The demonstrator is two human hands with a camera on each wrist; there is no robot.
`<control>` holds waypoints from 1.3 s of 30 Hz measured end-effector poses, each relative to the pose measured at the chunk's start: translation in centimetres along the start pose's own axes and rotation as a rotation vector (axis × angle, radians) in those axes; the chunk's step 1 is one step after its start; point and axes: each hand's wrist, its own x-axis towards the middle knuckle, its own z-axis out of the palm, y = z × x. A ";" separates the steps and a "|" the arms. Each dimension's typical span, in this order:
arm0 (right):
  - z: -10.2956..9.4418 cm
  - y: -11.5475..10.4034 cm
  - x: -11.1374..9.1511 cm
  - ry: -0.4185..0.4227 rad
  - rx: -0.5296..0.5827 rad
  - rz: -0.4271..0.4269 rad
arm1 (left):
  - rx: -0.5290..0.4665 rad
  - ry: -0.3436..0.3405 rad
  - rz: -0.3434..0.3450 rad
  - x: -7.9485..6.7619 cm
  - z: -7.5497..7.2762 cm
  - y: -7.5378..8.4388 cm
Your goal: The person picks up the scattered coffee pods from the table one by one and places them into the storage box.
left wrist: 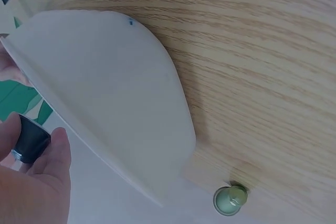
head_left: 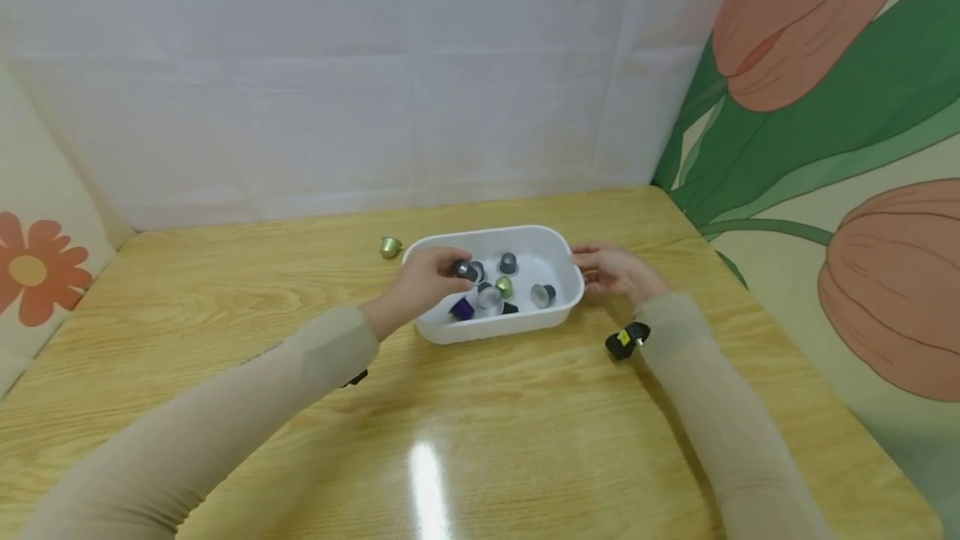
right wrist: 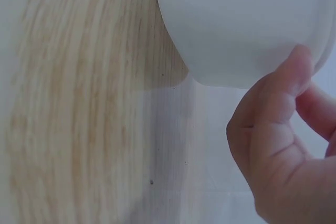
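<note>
A white oval container (head_left: 523, 326) stands on the table with several coffee capsules in it. Over its left part, my left hand (head_left: 423, 279) pinches a dark coffee capsule (left wrist: 30, 139) between thumb and fingers. Below that hand lie a purple capsule (head_left: 462, 309), a gold-green capsule (head_left: 504, 287) and some grey ones. My right hand (head_left: 613, 272) touches the outside of the container's right end. From the right wrist, its fingertips (right wrist: 300, 61) rest on the outer wall close to the rim.
One green capsule (head_left: 390, 247) lies on the wooden table (head_left: 480, 415) just left of the container. Behind the table hangs a white sheet (head_left: 337, 90). Flower-patterned walls (head_left: 840, 132) flank it on both sides.
</note>
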 end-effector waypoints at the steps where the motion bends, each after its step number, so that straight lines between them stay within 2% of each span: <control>1: 0.0 0.0 0.0 0.001 -0.001 0.001 | 0.005 0.002 0.004 0.0 0.0 0.0; 8: -0.1 0.0 0.1 0.014 -0.004 0.003 | 0.038 0.000 0.011 0.4 0.5 0.2; 15: -0.2 0.1 0.1 0.013 -0.002 0.002 | 0.177 -0.016 0.090 0.9 1.5 0.4; 20: -0.2 0.1 0.2 0.016 -0.014 0.002 | 0.178 -0.046 0.102 1.2 1.9 0.7; 27: -0.3 0.1 0.1 0.013 -0.023 -0.002 | 0.208 -0.051 0.134 2.2 2.5 0.8; 31: -0.2 0.1 0.1 0.020 -0.032 0.001 | 0.243 -0.061 0.137 2.9 2.8 0.9; 35: -0.3 0.1 0.2 0.021 -0.027 0.000 | 0.265 -0.073 0.104 3.4 3.0 1.2; 39: -0.3 0.1 0.3 0.011 -0.007 -0.003 | 0.245 -0.087 0.094 3.9 3.2 1.5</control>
